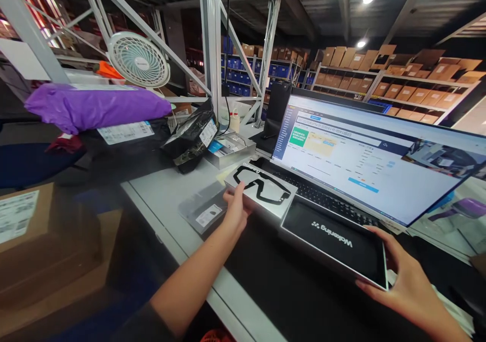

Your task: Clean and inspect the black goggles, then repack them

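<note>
A long flat product box (334,235) lies slanted across the desk in front of the keyboard; its far end is white with a black goggle outline (261,187), its near part black with white lettering. My left hand (235,207) grips the white far end by its left edge. My right hand (408,276) holds the black near corner, fingers spread along its edge. A small clear bag with a white label (203,211) lies on the desk just left of my left hand.
A wide monitor (379,154) with a software page stands right behind a black keyboard (322,197). A purple parcel (94,106), black polybags (192,137), a fan (138,58) and a metal tray (231,149) sit at the back left. Cardboard boxes (41,245) stand left of the desk.
</note>
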`<state>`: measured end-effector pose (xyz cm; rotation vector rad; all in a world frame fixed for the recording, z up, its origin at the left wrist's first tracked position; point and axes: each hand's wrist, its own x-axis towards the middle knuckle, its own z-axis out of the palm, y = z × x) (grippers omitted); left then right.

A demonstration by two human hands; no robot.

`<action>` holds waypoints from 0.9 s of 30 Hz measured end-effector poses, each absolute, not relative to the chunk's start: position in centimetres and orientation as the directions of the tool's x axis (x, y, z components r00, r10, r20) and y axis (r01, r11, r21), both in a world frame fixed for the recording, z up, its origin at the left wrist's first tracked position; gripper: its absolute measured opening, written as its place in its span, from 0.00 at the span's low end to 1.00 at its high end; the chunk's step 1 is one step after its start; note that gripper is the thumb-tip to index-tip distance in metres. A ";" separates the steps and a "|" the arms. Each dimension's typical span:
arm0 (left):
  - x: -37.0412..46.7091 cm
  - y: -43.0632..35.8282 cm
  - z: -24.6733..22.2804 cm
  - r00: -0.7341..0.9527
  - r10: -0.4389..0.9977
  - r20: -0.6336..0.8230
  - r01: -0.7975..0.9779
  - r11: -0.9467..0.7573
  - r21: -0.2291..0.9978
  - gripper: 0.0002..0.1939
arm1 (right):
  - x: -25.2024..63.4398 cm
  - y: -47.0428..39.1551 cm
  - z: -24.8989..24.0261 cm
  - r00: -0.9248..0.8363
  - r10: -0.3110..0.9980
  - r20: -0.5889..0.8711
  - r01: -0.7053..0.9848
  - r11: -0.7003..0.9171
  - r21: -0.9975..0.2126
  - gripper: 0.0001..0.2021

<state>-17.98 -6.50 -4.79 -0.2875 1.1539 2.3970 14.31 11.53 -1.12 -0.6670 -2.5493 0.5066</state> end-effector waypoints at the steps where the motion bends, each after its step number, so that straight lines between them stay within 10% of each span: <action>1: -18.0 -6.5 -4.9 -0.881 0.304 -0.363 -0.473 -0.533 0.701 0.32 | 14.3 11.4 -1.0 -0.794 0.524 0.307 0.370 0.818 -0.440 0.43; 15: -17.4 -6.8 -4.5 -0.845 0.371 -0.385 -0.521 -0.410 0.748 0.27 | 13.9 9.7 0.0 -0.708 0.635 0.308 0.429 0.733 -0.528 0.43; 27: -17.0 -6.6 -5.8 -0.892 0.354 -0.283 -0.416 -0.394 0.820 0.29 | 14.5 10.5 0.0 -0.802 0.525 0.285 0.432 0.839 -0.330 0.43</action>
